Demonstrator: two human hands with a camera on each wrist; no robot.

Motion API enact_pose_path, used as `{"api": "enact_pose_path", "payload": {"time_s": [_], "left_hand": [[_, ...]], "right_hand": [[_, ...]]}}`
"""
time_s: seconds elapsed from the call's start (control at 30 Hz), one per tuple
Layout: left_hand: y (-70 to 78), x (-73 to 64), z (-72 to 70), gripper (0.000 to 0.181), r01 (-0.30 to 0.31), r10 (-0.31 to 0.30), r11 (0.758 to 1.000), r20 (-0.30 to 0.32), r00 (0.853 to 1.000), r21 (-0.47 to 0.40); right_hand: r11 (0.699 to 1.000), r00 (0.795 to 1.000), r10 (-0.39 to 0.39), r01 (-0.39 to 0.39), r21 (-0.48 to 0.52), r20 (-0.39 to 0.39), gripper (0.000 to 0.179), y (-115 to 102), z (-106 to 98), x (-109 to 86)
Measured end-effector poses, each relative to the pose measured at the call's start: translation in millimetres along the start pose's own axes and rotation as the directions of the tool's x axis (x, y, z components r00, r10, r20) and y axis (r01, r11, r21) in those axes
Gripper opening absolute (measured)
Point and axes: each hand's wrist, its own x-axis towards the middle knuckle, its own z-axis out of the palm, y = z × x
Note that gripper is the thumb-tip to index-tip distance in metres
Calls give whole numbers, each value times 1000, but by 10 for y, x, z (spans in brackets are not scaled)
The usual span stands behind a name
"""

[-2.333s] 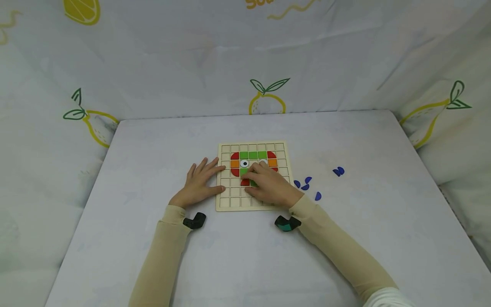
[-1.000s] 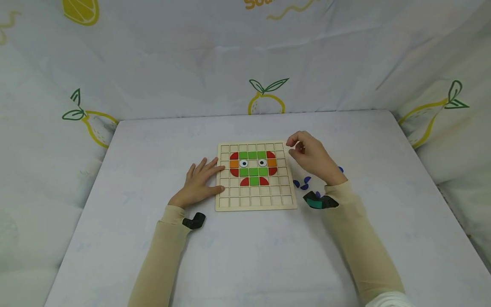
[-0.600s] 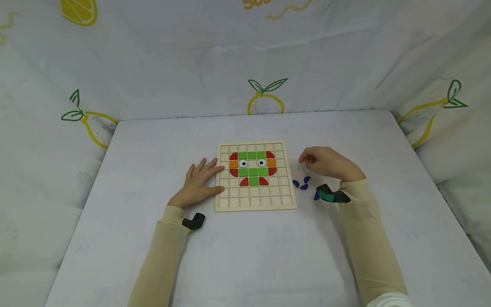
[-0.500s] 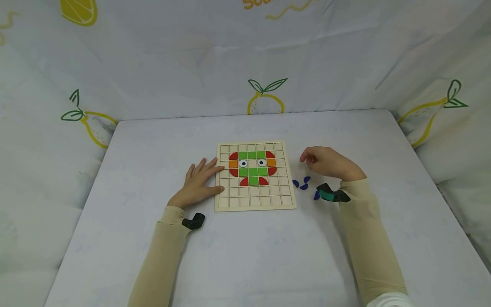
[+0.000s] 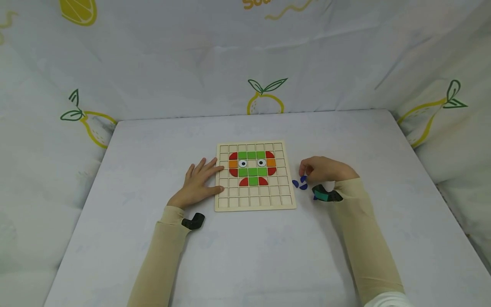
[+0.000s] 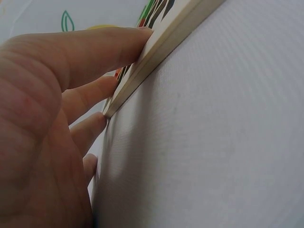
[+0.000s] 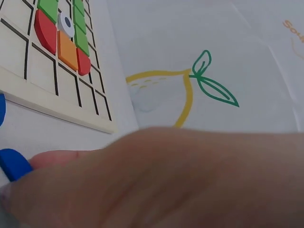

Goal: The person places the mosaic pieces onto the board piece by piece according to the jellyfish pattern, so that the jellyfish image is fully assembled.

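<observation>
A square wooden grid board lies on the table, its colored tiles forming a face-like pattern with two eye tiles. My left hand lies spread at the board's left edge, and in the left wrist view the thumb touches its rim. Beyond the board's right side, my right hand pinches a blue rounded tile between thumb and forefinger. Two more blue tiles lie close to it. Another blue tile is mostly covered by the right wrist camera. In the right wrist view the pinched blue tile shows beside the fingers.
A white cloth covers the table. White curtains printed with lemons stand behind it and at both sides. Dark wrist cameras stick out from both sleeves.
My right hand left the board, swung right past it, then came down onto the blue tiles; one tile shifted slightly left under its fingers. The left hand stayed put.
</observation>
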Motion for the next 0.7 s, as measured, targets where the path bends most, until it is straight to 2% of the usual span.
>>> {"api": "enact_pose_path", "payload": {"time_s": [0.4, 0.57, 0.7], "left_hand": [[13, -16, 0, 69, 1, -1, 1000, 1, 1000, -6], [14, -14, 0, 69, 1, -1, 1000, 1, 1000, -11], [6, -14, -2, 69, 1, -1, 1000, 2, 1000, -23]], "right_hand": [[998, 998, -52, 53, 21, -24, 13, -57, 45, 50], [999, 996, -51, 52, 11, -67, 9, -62, 43, 71], [997, 987, -78, 81, 13, -141, 18, -93, 43, 79]]}}
